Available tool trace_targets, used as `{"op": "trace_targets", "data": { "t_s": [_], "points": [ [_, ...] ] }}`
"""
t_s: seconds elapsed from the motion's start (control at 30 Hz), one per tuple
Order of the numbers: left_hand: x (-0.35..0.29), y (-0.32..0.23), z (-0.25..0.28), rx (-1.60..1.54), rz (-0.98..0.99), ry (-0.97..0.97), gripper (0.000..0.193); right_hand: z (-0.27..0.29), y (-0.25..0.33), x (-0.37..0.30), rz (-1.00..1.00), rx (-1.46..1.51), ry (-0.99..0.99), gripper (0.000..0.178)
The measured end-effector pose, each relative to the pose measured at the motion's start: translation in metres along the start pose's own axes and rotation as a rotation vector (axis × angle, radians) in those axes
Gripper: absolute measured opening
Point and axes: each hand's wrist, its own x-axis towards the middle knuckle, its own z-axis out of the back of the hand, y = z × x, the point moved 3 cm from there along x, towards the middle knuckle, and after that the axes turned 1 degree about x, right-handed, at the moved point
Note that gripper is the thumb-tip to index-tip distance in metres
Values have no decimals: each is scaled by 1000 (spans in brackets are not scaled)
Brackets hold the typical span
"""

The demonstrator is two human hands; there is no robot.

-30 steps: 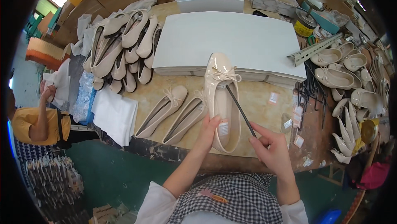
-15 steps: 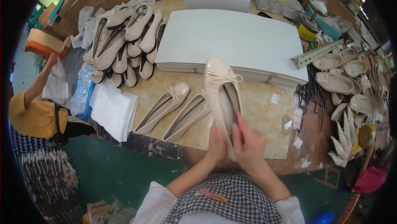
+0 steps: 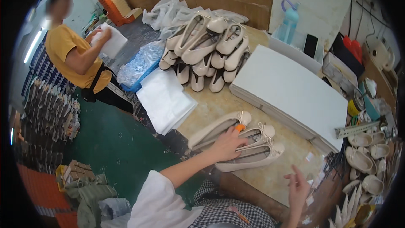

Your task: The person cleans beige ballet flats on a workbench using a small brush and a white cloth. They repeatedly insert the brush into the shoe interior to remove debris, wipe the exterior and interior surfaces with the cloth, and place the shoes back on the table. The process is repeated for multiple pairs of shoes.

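Three cream ballet flats with small bows lie side by side on the worktable (image 3: 236,101). My left hand (image 3: 228,143) rests on the middle flat (image 3: 255,135), fingers spread over its opening, one fingertip capped in orange. The far flat (image 3: 215,127) lies just beyond it and the near flat (image 3: 249,158) just below my fingers. My right hand (image 3: 297,183) hovers open above the table's near edge, holding nothing.
A stack of white boards (image 3: 291,87) fills the table's right. A heap of cream flats (image 3: 211,46) sits at the back, more flats (image 3: 367,156) at far right. White sheets (image 3: 166,99) hang off the left edge. A person in a yellow shirt (image 3: 71,55) works at left.
The flat I held upright with both hands now lies on the table beside the other two. My right hand has let go and pulled back. My view has swung left.
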Motion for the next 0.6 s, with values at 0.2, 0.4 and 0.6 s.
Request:
{"op": "trace_targets", "data": {
  "t_s": [0.2, 0.4, 0.6],
  "points": [
    [-19, -24, 145, 169, -292, -542, 28, 23, -26, 1, -25, -139, -69, 27],
    [96, 102, 383, 465, 158, -1204, 35, 42, -20, -17, -66, -192, -74, 27],
    [184, 334, 427, 516, 368, -565, 43, 95, -35, -44, -207, -401, -191, 24]
  ]
}}
